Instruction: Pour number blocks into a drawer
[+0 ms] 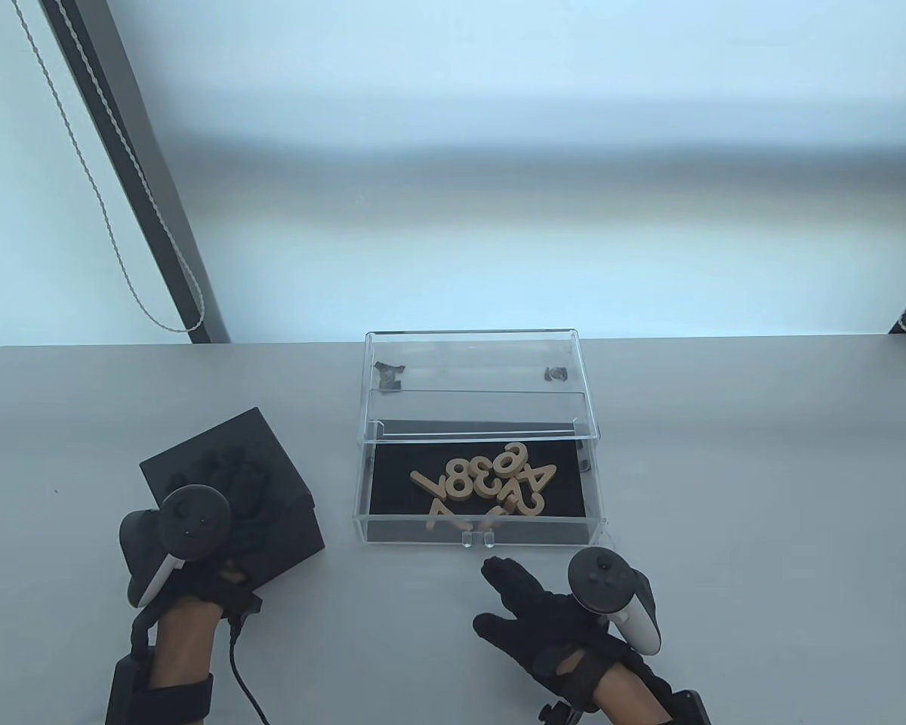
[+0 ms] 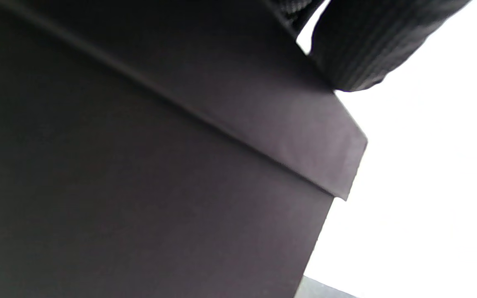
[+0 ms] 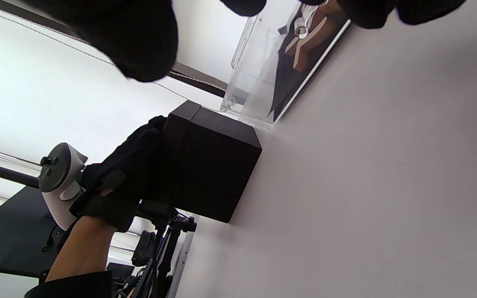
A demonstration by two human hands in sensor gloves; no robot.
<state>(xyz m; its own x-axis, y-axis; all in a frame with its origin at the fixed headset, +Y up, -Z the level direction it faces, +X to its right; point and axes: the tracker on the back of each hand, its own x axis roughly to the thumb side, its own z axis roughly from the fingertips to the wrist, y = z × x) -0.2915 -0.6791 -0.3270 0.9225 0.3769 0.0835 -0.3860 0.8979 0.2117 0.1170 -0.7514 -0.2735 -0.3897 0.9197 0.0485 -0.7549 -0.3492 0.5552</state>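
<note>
The table view looks down from above on the table. The left wrist view presses close against the black box. The tilted right wrist view shares that box and the drawer from low down.

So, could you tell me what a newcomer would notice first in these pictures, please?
Probably the pale wooden number blocks, heaped on the black lining of the clear drawer, which stands pulled out at the table's middle. Next, the black box at the left, with the left hand resting on it. The right hand lies spread on the table just in front of the drawer, holding nothing.
</note>
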